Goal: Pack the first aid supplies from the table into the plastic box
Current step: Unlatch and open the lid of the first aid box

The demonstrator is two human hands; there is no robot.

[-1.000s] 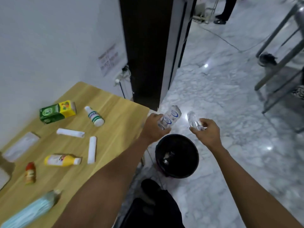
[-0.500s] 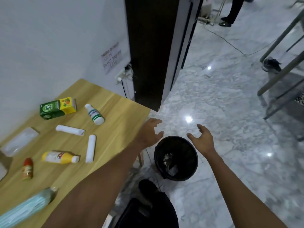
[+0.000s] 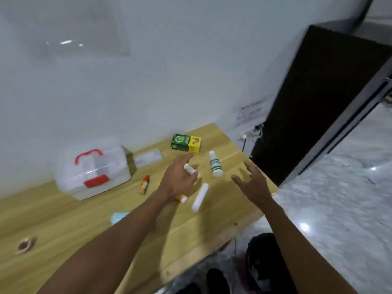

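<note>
Both hands spread, empty: left hand (image 3: 178, 179) over roll (image 3: 192, 170), right hand (image 3: 253, 183) near table (image 3: 63, 219) right edge. Closed box (image 3: 93, 172) by wall.

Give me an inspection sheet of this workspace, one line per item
Surface: wooden table, a knot mark near its left edge.
Job's things: plastic box shut, red latch; green-yellow carton, white bottle, white roll, small red bottle, flat packet, blue masks lying loose.
Clutter: nothing seen.
Grippers: left hand and right hand open, empty, above the table.
Cables: plug and cord at wall socket.
Surroundings: white wall, dark doorframe, marble floor.
</note>
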